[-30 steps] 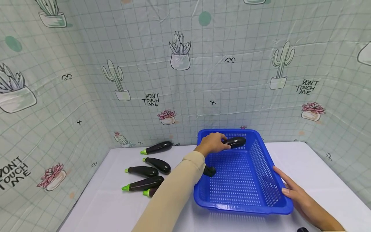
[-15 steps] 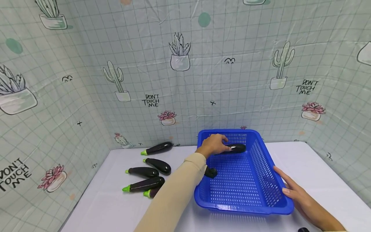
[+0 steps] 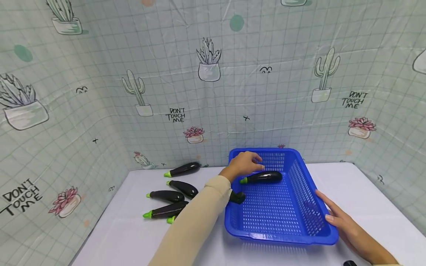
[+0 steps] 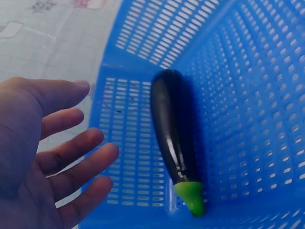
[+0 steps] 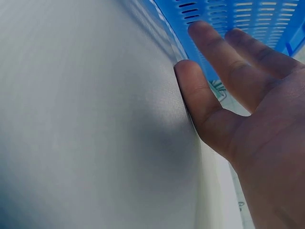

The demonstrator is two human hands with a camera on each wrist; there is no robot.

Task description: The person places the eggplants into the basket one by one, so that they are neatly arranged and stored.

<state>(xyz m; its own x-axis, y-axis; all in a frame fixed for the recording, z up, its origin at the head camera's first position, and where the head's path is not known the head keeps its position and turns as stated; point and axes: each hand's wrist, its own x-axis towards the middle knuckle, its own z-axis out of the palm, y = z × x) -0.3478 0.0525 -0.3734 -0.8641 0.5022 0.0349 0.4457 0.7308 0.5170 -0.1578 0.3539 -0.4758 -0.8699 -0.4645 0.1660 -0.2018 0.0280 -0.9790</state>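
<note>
A dark eggplant point(image 3: 265, 177) with a green stem lies on the bottom of the blue plastic basket point(image 3: 279, 238), near its far end. Just above it is my left hand point(image 3: 244, 163), fingers spread and holding nothing. In the left wrist view the eggplant point(image 4: 172, 129) is apart from the left hand point(image 4: 71, 162). Against the basket's right side rests my right hand point(image 3: 346, 225), its fingers extended. The right wrist view has the fingers of the right hand point(image 5: 257, 95) touching the basket's perforated wall point(image 5: 228, 19).
Several eggplants point(image 3: 165, 195) lie on the white table point(image 3: 110, 229) left of the basket, one partly behind the left sleeve point(image 3: 196, 221). A black wrist device point(image 3: 237, 197) shows under the left arm. A patterned cloth point(image 3: 233, 92) hangs behind and at both sides.
The eggplant has gone down from my left hand's grip onto the basket floor. My left hand has let go and lifted slightly. The right hand stays at the basket's side.
</note>
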